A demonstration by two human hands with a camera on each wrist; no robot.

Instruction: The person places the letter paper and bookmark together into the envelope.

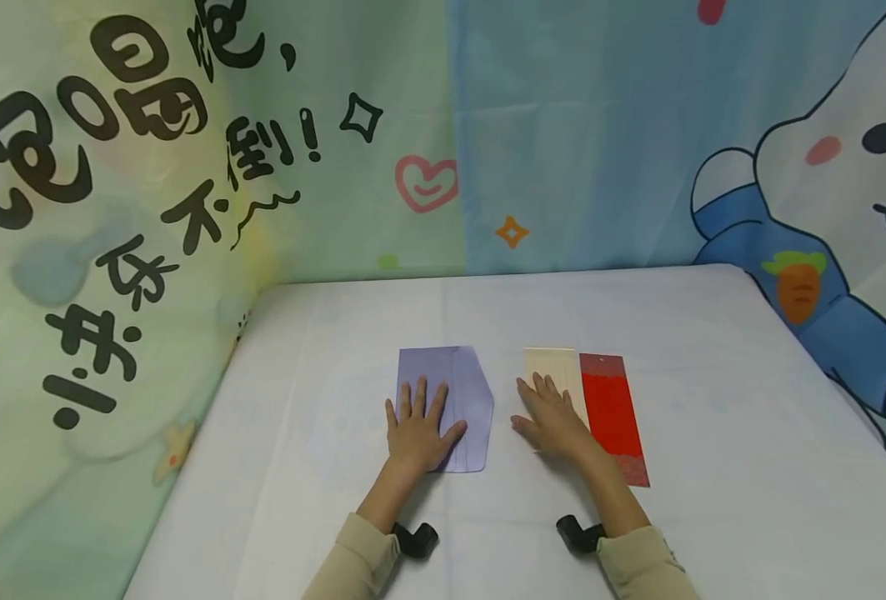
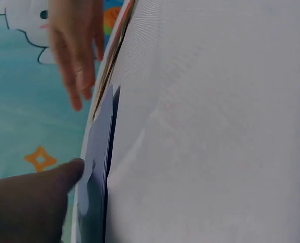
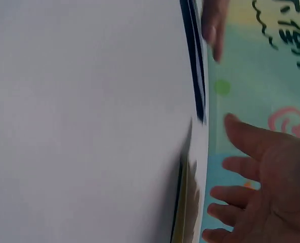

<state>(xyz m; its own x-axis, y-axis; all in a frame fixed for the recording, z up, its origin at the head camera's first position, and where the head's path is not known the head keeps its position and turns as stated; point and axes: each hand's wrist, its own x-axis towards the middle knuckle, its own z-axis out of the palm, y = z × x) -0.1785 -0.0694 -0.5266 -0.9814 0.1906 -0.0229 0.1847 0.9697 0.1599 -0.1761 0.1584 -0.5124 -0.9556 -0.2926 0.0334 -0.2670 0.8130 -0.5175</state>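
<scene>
My left hand [image 1: 417, 439] lies with spread fingers over a flat purple paper piece [image 1: 471, 392] whose far right corner is cut at a slant. In the left wrist view its thumb [image 2: 63, 177] reaches to the edge of the purple piece [image 2: 96, 147], which stands slightly off the cloth. My right hand [image 1: 557, 423], fingers extended, is over a cream paper panel [image 1: 551, 360]. Alongside that panel, on its right, is a red paper panel [image 1: 612, 408] with paler ends, partly covered by the forearm. The right wrist view shows the right hand [image 3: 276, 182] above the paper's raised edge.
A white cloth [image 1: 322, 400] covers the table, with fold lines in it. Behind and to the left hangs a printed curtain [image 1: 578, 167] with cartoon figures and lettering. Black wrist devices [image 1: 417, 542] sit at both cuffs, close over the cloth.
</scene>
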